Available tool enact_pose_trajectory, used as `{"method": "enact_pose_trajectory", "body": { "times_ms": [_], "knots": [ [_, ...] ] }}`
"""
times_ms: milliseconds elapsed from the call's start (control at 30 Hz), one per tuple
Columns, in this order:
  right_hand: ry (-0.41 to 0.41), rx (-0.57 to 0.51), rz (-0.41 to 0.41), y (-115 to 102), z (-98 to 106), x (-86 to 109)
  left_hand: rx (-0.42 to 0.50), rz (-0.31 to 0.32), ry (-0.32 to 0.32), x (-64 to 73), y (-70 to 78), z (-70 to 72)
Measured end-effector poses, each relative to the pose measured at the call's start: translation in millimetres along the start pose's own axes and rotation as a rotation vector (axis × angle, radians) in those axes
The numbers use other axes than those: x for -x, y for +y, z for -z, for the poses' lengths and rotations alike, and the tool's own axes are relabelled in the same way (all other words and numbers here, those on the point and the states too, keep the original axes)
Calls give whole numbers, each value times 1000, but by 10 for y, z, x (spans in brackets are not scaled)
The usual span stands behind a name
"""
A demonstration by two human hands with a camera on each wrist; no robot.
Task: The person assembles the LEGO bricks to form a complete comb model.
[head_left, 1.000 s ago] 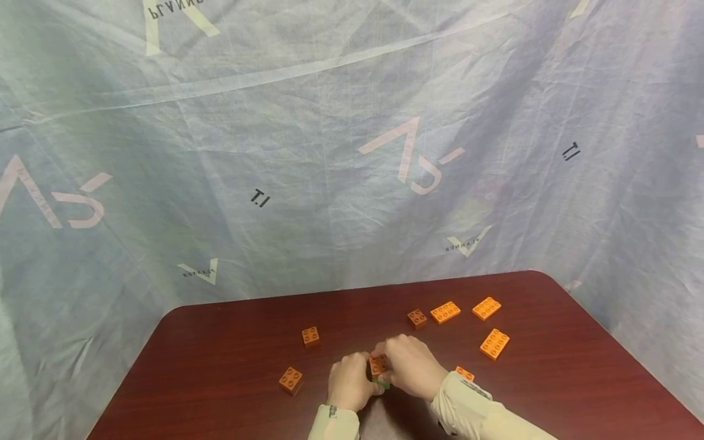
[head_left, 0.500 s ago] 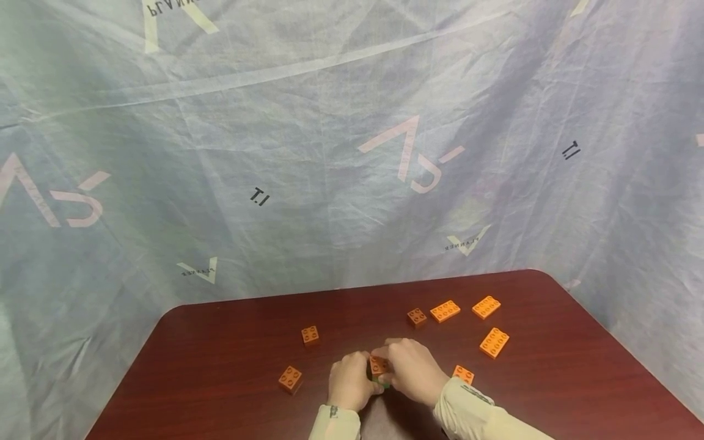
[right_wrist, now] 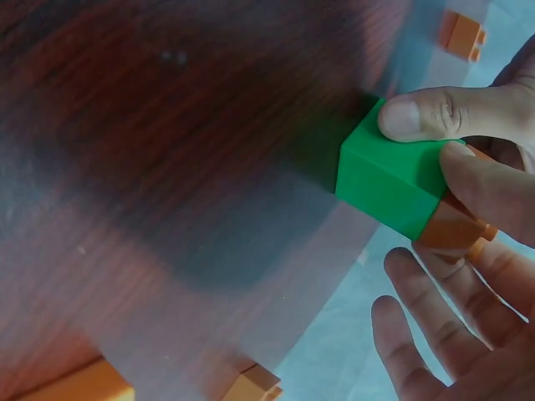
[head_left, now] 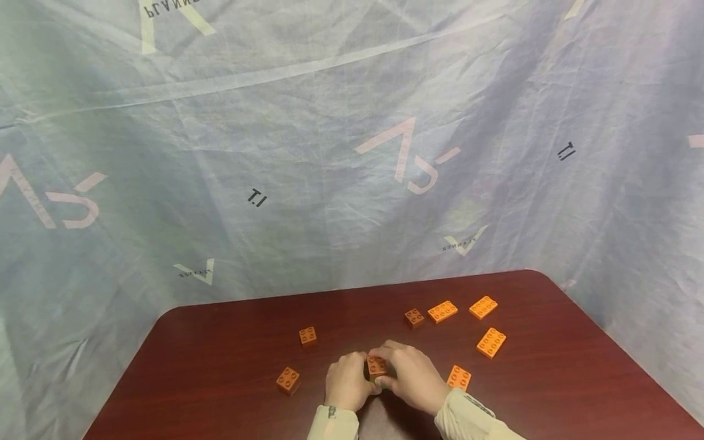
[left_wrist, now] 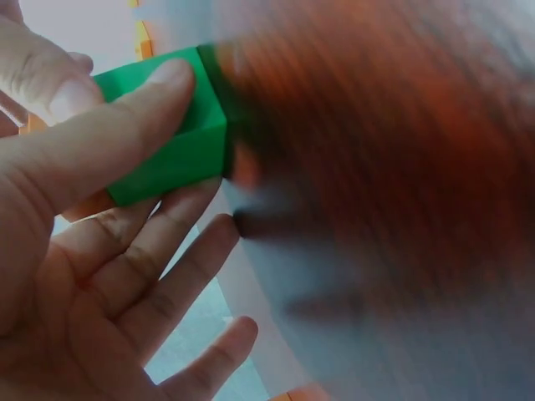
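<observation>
Between the two hands stands a small stack: a brown-orange four-stud toy brick (head_left: 376, 365) on top of a green brick (right_wrist: 389, 171). My left hand (head_left: 348, 382) grips the green brick, its thumb laid along the near face in the left wrist view. From the other side my right hand (head_left: 414, 376) pinches the brown-orange brick, thumb in front and fingers behind. In the right wrist view the right thumb overlaps the join of the two bricks. The green brick's base is close over the table top. The far sides of both bricks are hidden by the fingers.
Two brown-orange bricks (head_left: 288, 380) (head_left: 308, 336) lie on the dark red table (head_left: 220, 354) to the left. Another small brick (head_left: 414, 318) is behind the hands. Several flat orange bricks (head_left: 491, 343) lie to the right, one (head_left: 459, 378) beside the right sleeve. A printed cloth (head_left: 330, 153) hangs behind.
My right hand has come slightly lower, and its sleeve uncovers more of the flat orange brick beside it. Both hands keep their hold on the stack, and the view has shifted a little.
</observation>
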State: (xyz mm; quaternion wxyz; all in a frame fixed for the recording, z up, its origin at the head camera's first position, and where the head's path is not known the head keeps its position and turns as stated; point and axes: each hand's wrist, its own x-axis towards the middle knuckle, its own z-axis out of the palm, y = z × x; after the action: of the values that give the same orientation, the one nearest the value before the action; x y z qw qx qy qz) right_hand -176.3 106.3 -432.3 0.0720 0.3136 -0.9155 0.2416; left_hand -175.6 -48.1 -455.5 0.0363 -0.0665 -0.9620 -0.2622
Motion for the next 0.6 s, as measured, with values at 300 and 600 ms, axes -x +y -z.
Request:
{"method": "enact_pose_trajectory", "body": {
  "times_ms": [300,600],
  "knots": [
    [-15,-24,-31,23,-31,23,-40,-29,37,21,3,10],
    [5,0,-13,-12,-77,96,-30,-13,29,9,-1,7]
  ]
}}
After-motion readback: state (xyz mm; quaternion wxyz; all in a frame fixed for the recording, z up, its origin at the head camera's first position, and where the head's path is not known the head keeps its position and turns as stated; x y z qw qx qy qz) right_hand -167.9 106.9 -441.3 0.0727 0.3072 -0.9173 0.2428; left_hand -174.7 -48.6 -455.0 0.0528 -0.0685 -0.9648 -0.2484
